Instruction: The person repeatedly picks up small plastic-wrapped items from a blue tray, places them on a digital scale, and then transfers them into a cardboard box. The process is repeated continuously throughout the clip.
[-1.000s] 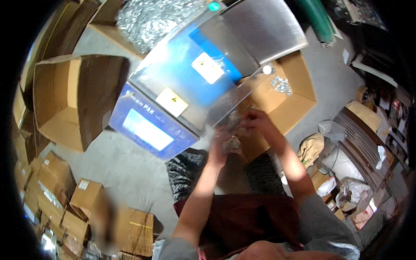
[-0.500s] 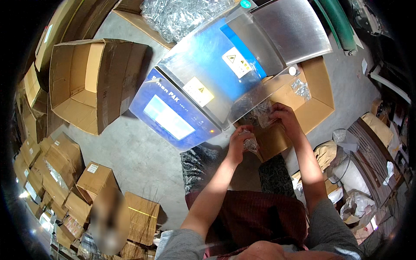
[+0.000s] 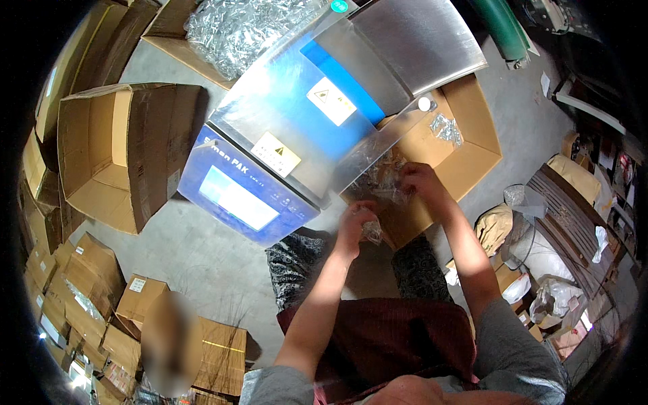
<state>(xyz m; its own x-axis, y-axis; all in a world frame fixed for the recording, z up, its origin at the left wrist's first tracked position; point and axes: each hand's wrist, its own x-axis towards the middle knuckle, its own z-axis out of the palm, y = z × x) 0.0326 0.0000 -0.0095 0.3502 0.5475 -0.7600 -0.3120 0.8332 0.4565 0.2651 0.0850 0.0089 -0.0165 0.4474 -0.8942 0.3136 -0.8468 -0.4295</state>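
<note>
My left hand is closed around a small, crinkled clear plastic bag, just below the front edge of a blue and steel packing machine. What the bag holds is too small to make out. Farther right, my right hand has its fingers bent and pressed together at a clear plastic packet, over the near side of an open cardboard box. The machine's see-through guard partly covers that packet, and the fingertips are hard to see.
Another clear packet lies inside the box. Behind the machine, a carton holds a heap of clear packets. An open carton stands on its side at left, above stacked cartons. A slatted brown piece and bags are at right.
The whole view has shifted, so the machine and boxes sit farther left. Both hands stay near the same places by the machine and box, my left hand still holding its bag.
</note>
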